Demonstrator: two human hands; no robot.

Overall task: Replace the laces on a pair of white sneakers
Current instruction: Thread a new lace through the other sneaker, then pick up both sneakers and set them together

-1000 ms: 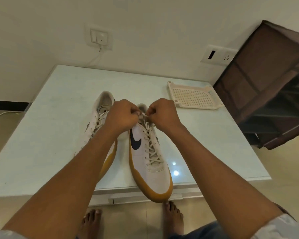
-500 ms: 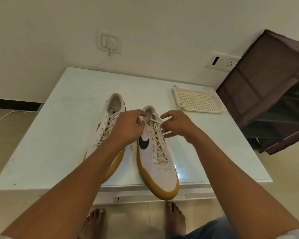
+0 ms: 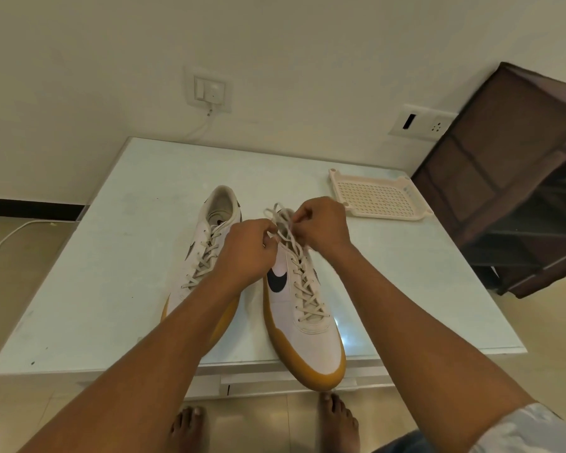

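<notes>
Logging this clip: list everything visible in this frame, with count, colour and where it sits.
table: one, pale white top, centre, against the wall
sneakers: two, white with tan soles, side by side on the table, toes toward the person
laces: cream, threaded in both sneakers, loose ends at the right sneaker's top
tray: one, cream, perforated, far right of the table
wall plates: two, white, on the wall behind
cable: one, white, hanging from the left plate
shelf unit: one, dark brown, right of the table
feet: two, bare, on the floor
left hand: pinches the laces
right hand: pinches the laces
</notes>
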